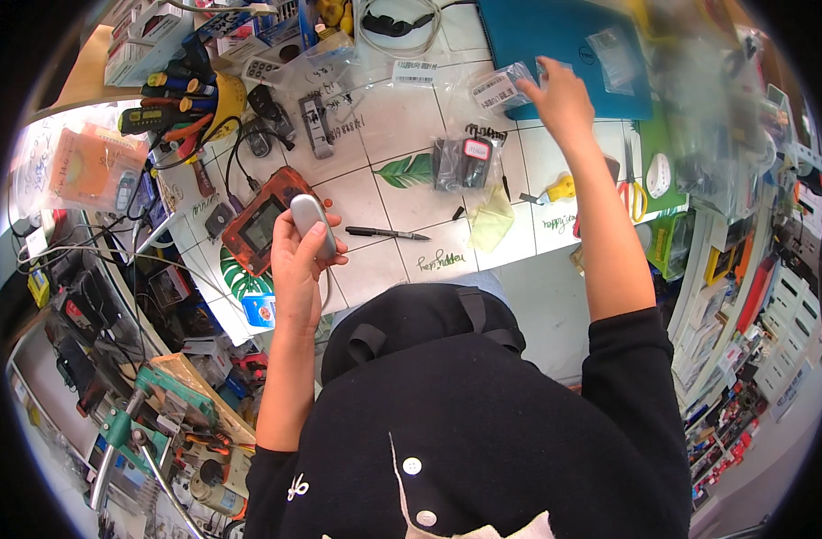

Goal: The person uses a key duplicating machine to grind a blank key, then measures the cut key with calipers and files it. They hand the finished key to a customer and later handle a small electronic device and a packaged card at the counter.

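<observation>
My left hand (303,256) is closed around a smooth, silver-grey oval handheld device (311,225), held upright above the front left of the table. Right beside it lies an orange-framed device with a screen (265,220), a cable running to its top. Stretched toward the back right, my right hand (564,99) has its thumb and index finger apart. They are at the edge of a small clear plastic bag with a white label (496,90). That bag overlaps the border of a teal laptop (555,31). Whether the fingers press on the bag is hard to make out.
On the white tiled table (375,269) lie a black marker (387,234), bagged dark key fobs (465,163), a yellow cloth (492,220) and yellow-handled scissors (633,199). A yellow tool holder (222,99) stands at the back left. Below left is a green clamp stand (128,427).
</observation>
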The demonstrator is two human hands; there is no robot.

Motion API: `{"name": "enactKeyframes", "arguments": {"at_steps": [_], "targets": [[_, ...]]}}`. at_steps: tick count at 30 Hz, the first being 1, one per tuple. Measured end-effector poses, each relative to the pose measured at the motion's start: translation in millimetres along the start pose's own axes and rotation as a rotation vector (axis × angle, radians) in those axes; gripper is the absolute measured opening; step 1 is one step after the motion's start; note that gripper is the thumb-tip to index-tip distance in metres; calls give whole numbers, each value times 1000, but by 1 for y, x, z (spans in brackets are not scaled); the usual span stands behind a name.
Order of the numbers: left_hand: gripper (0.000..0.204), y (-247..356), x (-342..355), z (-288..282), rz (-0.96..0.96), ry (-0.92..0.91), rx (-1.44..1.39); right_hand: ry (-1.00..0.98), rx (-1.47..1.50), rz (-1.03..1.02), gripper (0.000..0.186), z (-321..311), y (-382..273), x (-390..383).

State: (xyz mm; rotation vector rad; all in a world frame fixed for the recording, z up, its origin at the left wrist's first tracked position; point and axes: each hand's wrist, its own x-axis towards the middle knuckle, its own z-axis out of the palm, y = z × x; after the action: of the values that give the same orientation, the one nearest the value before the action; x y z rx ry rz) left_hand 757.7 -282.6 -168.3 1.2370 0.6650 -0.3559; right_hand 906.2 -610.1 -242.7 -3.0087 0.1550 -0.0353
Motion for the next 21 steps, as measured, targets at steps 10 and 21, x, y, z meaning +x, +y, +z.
{"name": "enactKeyframes", "arguments": {"at_steps": [10, 21], "targets": [[31, -2, -2, -11, 13, -30, -49, -579, 1190, 11, 33, -81, 2, 2], [27, -6, -13, -31, 49, -27, -65, -1101, 832, -564, 21, -153, -107, 4]]}}
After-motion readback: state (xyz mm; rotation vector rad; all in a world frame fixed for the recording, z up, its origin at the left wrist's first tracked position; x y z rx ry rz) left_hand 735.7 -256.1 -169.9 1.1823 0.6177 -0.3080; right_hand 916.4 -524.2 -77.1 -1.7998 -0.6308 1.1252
